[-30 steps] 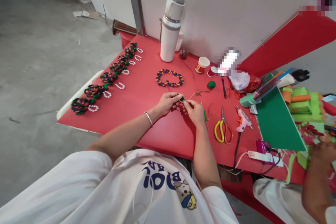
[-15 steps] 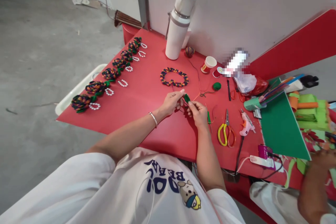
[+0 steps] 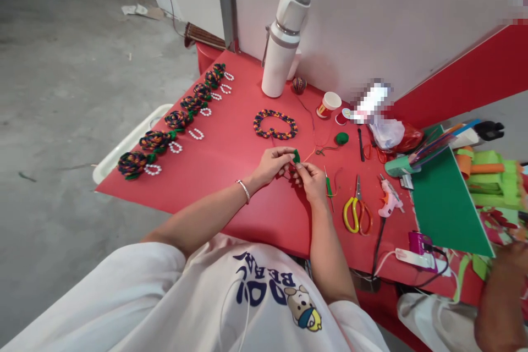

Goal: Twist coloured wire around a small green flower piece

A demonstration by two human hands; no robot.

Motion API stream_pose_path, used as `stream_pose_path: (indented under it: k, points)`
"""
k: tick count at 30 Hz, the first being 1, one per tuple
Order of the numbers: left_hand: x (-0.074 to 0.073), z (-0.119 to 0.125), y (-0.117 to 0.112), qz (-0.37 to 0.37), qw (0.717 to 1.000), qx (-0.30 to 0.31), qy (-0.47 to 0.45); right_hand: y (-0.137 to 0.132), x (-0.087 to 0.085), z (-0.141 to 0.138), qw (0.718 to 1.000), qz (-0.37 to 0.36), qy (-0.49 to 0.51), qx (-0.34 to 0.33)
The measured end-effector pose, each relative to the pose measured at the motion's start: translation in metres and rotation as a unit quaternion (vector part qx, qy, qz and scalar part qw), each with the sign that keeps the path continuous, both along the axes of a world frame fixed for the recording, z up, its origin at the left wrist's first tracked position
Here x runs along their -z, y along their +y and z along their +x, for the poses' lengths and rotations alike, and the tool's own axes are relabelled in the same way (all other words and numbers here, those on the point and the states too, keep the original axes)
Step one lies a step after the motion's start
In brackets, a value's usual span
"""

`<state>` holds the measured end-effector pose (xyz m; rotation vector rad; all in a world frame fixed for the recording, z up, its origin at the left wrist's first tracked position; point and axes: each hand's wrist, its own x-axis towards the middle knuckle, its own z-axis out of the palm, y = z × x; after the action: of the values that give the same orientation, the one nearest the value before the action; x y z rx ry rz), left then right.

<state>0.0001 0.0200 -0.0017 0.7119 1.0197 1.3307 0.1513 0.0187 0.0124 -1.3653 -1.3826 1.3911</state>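
Between my hands, over the red table, is a small green knitted or crocheted piece [image 3: 296, 156] with a strand of yarn at it. My left hand [image 3: 275, 164] pinches it from the left, thumb and fingers together. From the right, my right hand [image 3: 312, 180] grips its lower side with closed fingertips. Just beyond my hands lies a multicoloured braided yarn loop [image 3: 290, 127]. A green-handled crochet hook [image 3: 329, 186] rests right of my right hand, near the yellow-and-orange scissors [image 3: 352, 214]. A green yarn ball [image 3: 341, 138] sits farther back.
Along the left table edge [image 3: 124, 192] run several yarn flowers [image 3: 177, 119] with bead loops [image 3: 175, 147]. A white thermos [image 3: 280, 49] stands at the back. Right are a paper cup [image 3: 330, 103], a pink glue gun [image 3: 390, 198], a power strip [image 3: 414, 258] and a co-worker's arm [image 3: 499, 297].
My view has shifted slightly, so the table sits a little lower and farther right. The fingers of my left hand have closed over the green piece, which now points more upright.
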Motion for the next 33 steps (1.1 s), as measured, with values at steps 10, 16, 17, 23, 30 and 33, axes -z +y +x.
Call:
stream_pose_path:
  k: [10,16,17,23,30,33]
  points:
    - [0.001,0.001,-0.003,0.006,0.999,0.028,0.02,-0.001,-0.003,-0.002,1.0,-0.015,0.015,-0.013]
    - [-0.002,0.0,-0.003,-0.006,0.998,0.045,-0.034,-0.001,-0.004,0.002,0.999,-0.001,0.028,-0.037]
    - [-0.003,-0.002,-0.001,-0.017,0.999,0.027,-0.044,-0.001,-0.005,0.003,0.999,0.004,0.02,-0.041]
    - [-0.012,-0.013,0.006,-0.053,0.993,-0.012,-0.108,-0.003,-0.011,0.007,0.993,0.042,-0.042,-0.102]
    - [-0.015,-0.012,0.004,-0.064,0.996,-0.01,-0.067,-0.007,-0.014,0.008,0.981,0.043,-0.031,-0.189]
    - [-0.013,-0.011,0.002,-0.051,0.997,0.011,-0.053,-0.005,-0.008,0.007,0.995,0.063,-0.036,-0.063]
